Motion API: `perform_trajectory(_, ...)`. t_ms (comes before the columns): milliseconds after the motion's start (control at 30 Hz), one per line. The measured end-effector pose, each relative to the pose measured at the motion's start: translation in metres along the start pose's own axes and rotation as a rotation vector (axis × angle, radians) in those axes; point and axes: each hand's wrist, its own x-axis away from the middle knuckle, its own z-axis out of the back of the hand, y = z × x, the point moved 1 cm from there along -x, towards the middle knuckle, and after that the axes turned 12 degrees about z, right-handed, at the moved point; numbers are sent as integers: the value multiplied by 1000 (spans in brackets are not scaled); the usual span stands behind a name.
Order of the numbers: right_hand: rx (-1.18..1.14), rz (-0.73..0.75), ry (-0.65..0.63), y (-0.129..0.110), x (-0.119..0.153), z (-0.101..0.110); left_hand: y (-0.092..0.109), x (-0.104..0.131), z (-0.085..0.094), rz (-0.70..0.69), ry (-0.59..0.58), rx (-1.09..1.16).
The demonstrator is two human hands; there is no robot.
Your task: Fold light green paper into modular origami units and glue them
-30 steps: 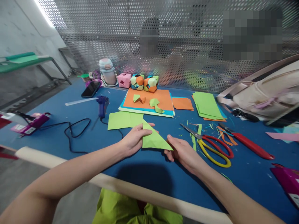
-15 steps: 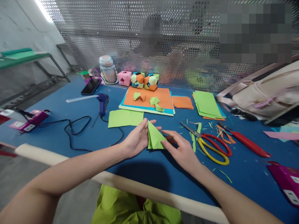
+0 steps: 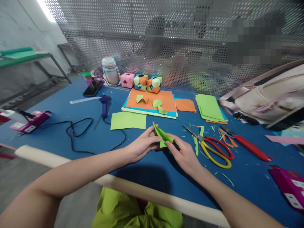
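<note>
Between my two hands, a little above the blue table, is a folded green paper (image 3: pixel 163 136) with a pointed tip at its upper left. My left hand (image 3: pixel 144 144) pinches its left side, the thumb lying on the near face. At the lower right edge, my right hand (image 3: pixel 184 153) grips the paper between thumb and fingers. Left of it on the table lies a green sheet (image 3: pixel 128 121) with a crease down the middle. Scissors (image 3: pixel 207 145) with one red and one yellow handle rest to the right of my right hand, blades slightly apart.
A glue gun (image 3: pixel 104 106) with a trailing cord lies at left. Behind are stacked orange and blue sheets (image 3: pixel 163 98), folded paper cubes (image 3: pixel 140 83) and a bottle (image 3: pixel 111 72). At right are green sheets (image 3: pixel 209 107), a red-handled cutter (image 3: pixel 253 148), paper scraps and a bag (image 3: pixel 268 95).
The green paper has turned and its folds now stand partly opened. My left hand's thumb has come over onto it, where the palm had been spread behind it.
</note>
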Motion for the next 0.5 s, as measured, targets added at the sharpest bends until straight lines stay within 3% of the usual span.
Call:
perform_trajectory(100, -20, -22, -5, 0, -1, 0, -2, -4, 3, -13, 100, -44)
perform_trajectory(167, -47, -138, 18, 3, -1, 1, -4, -8, 7, -44, 123, -81)
perform_trajectory(300, -235, -367, 139, 12, -2, 4, -7, -14, 12, -95, 34, -83)
perform_trajectory(500, -487, -432, 254, 14, -3, 3, -7, -12, 10, -118, 23, -118)
